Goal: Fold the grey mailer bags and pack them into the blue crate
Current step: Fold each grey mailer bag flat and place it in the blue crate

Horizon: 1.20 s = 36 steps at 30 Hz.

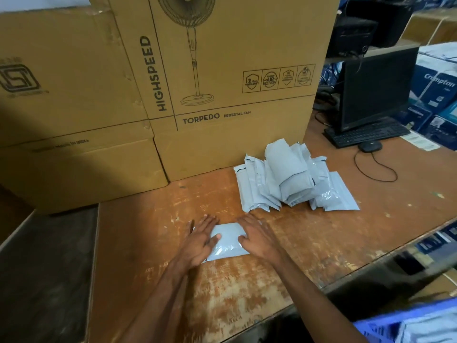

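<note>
A grey mailer bag (226, 241) lies flat on the worn wooden counter (309, 238), close to the person's edge. The left hand (200, 240) and right hand (258, 240) press down on its two ends with fingers straight and spread, grasping nothing, probably to flatten a fold and squeeze the air out so the bag stays compact. Just beyond the right hand sits a loose pile of mailer bags (294, 179), apparently folded, heaped against a large cardboard carton (235, 58); it looks like a staging heap within easy reach. The blue crate (395, 325) shows only as a blurred corner at the lower right, near the person's body, with pale contents I cannot make out. The carton reads "HIGHSPEED", "TORPEDO PEDESTAL FAN" and "2 YEAR WARRANTY". Further right stand a dark monitor (376, 87), a keyboard (366, 134) and boxes marked "Crompton" (437, 85).
</note>
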Each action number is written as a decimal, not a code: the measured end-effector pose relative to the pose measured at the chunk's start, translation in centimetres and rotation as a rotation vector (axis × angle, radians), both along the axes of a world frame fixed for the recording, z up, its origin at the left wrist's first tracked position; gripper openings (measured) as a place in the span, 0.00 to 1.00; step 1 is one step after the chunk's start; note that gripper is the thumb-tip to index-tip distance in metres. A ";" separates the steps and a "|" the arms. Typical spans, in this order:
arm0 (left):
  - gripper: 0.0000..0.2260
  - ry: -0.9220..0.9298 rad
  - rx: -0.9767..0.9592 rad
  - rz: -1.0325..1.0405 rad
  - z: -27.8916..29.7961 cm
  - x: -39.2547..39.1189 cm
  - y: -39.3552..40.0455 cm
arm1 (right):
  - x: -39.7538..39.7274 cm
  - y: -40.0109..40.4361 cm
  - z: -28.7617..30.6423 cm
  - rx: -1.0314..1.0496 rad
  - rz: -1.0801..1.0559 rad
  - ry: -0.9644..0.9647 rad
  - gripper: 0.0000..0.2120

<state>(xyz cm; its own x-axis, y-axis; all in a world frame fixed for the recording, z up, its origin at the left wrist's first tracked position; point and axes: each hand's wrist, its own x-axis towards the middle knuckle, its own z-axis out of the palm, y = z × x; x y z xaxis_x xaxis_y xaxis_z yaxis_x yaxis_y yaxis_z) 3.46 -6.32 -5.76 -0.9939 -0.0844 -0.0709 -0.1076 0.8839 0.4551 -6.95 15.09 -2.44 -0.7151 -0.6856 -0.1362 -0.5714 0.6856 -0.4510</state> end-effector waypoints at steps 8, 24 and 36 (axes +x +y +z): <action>0.20 0.113 -0.057 -0.023 5.1 -0.6 1.4 | -1.1 0.5 4.2 0.033 0.050 0.117 0.24; 0.13 0.317 -0.048 0.100 1.7 3.0 5.8 | 4.0 3.7 -1.0 -0.242 -0.094 0.169 0.20; 0.25 0.191 -0.163 0.159 -0.7 1.6 7.1 | 4.8 1.1 -4.8 -0.126 -0.164 0.306 0.26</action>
